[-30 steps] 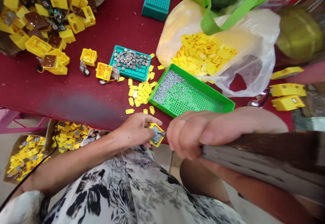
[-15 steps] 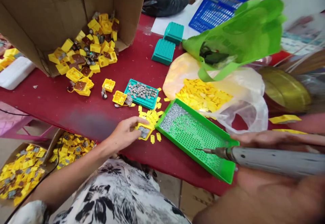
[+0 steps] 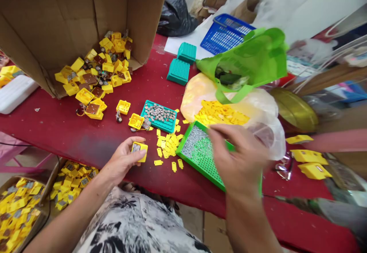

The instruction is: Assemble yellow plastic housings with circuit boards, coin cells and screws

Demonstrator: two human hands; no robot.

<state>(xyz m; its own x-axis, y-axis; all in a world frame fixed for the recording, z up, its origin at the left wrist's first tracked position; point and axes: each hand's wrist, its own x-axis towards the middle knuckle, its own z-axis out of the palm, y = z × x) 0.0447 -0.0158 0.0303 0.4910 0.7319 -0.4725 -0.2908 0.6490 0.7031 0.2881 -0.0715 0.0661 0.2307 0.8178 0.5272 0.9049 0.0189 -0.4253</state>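
Head view, bench entry: the right hand is hovering over a green perforated tray, no longer clasping the grey electric screwdriver it was carrying a moment ago. A blurred grey cylindrical shape is lying at the lower right edge of the view, possibly that tool, though the blur leaves this uncertain. The right grip is arched, its fingers bending down toward a bed of small silver screws, with thumb and forefinger close together; motion blur is hiding whether they are pinching anything, so its hold cannot be told. The left hand is resting palm up just at the front edge of the red-covered desk, its grip loosely curled and cradling a yellow plastic housing against the fingers, with a grey metal face turned upward. Loose yellow tags are lying between this housing and the green tray. Also on the desk, a teal tray of metal discs is sitting near the tags, and a cardboard box is lying on its side, spilling yellow housings. A clear plastic bag is holding more flat yellow pieces beyond the tray.
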